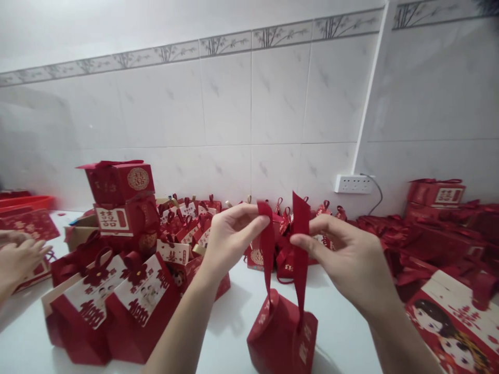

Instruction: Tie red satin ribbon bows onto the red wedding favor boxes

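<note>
A small red gift box (281, 332) with gold print stands on the white table in front of me. Two ends of a red ribbon (300, 254) rise from its top. My left hand (234, 234) pinches the left ribbon end between thumb and fingers. The right ribbon end is held the same way by my right hand (343, 254). Both ends are pulled up, apart from each other, with no knot between them. The lower edge of the box is cut off by the frame.
To the left stand red gift bags (140, 306) and stacked red boxes (123, 200). Many small bags (191, 223) line the wall behind. A heap of red boxes (448, 244) lies right, near a power strip (353, 183). Another person's hands (19, 259) work at far left.
</note>
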The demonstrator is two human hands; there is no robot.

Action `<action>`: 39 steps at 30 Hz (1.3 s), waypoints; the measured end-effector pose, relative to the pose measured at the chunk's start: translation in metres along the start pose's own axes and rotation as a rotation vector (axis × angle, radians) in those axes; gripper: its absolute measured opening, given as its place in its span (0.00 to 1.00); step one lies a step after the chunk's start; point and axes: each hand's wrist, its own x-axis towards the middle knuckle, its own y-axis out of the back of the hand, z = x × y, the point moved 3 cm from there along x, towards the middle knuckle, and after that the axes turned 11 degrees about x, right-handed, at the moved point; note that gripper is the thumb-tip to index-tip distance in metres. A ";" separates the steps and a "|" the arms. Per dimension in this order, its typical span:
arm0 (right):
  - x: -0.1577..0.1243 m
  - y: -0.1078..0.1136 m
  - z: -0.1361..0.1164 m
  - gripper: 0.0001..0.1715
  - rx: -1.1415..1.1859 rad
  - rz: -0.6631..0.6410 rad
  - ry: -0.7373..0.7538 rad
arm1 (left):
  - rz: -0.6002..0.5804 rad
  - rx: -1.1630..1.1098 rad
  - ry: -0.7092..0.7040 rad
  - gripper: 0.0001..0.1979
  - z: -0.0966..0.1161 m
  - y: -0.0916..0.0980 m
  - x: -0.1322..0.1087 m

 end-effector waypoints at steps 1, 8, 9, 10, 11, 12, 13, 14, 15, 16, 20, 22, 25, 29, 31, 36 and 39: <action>0.001 0.000 0.001 0.12 -0.005 0.011 -0.007 | 0.025 -0.006 0.004 0.03 -0.002 0.001 0.000; 0.003 -0.002 0.006 0.12 0.097 -0.042 -0.093 | -0.062 -0.239 0.134 0.09 -0.018 -0.003 0.007; 0.004 -0.002 0.005 0.12 0.130 -0.069 -0.110 | -0.112 -0.268 0.138 0.10 -0.017 -0.005 0.007; 0.004 -0.002 0.006 0.12 0.160 -0.088 -0.120 | -0.157 -0.287 0.135 0.10 -0.016 -0.007 0.006; 0.005 -0.002 0.006 0.12 0.182 -0.093 -0.126 | -0.194 -0.300 0.131 0.10 -0.014 -0.009 0.005; 0.006 -0.001 0.007 0.12 0.197 -0.091 -0.130 | -0.217 -0.311 0.132 0.10 -0.013 -0.011 0.004; 0.007 -0.001 0.009 0.12 0.210 -0.091 -0.135 | -0.225 -0.319 0.137 0.10 -0.012 -0.013 0.003; 0.008 -0.001 0.012 0.12 0.228 -0.102 -0.146 | -0.222 -0.320 0.144 0.10 -0.011 -0.014 0.002; 0.009 -0.002 0.014 0.12 0.254 -0.119 -0.161 | -0.217 -0.313 0.150 0.09 -0.011 -0.015 0.001; 0.010 -0.003 0.017 0.12 0.287 -0.144 -0.183 | -0.214 -0.300 0.153 0.09 -0.010 -0.016 0.000; 0.008 -0.009 0.019 0.12 0.414 -0.246 -0.269 | -0.216 -0.200 0.142 0.10 -0.005 -0.022 -0.005; 0.006 -0.013 0.016 0.11 0.468 -0.341 -0.317 | -0.238 -0.151 0.147 0.10 -0.003 -0.027 -0.007; 0.003 -0.015 0.009 0.11 0.526 -0.431 -0.296 | -0.228 -0.103 0.163 0.07 -0.003 -0.032 -0.009; 0.002 -0.010 0.002 0.10 0.561 -0.440 -0.192 | -0.159 -0.043 0.150 0.05 -0.003 -0.032 -0.008; 0.002 -0.010 0.004 0.12 0.559 -0.447 -0.250 | -0.181 -0.040 0.153 0.05 -0.002 -0.032 -0.008; 0.006 -0.007 0.012 0.18 0.444 -0.228 -0.320 | -0.254 -0.043 0.163 0.04 0.002 -0.031 -0.010; 0.007 -0.005 0.015 0.26 0.441 -0.186 -0.341 | -0.334 -0.060 0.174 0.05 0.003 -0.030 -0.013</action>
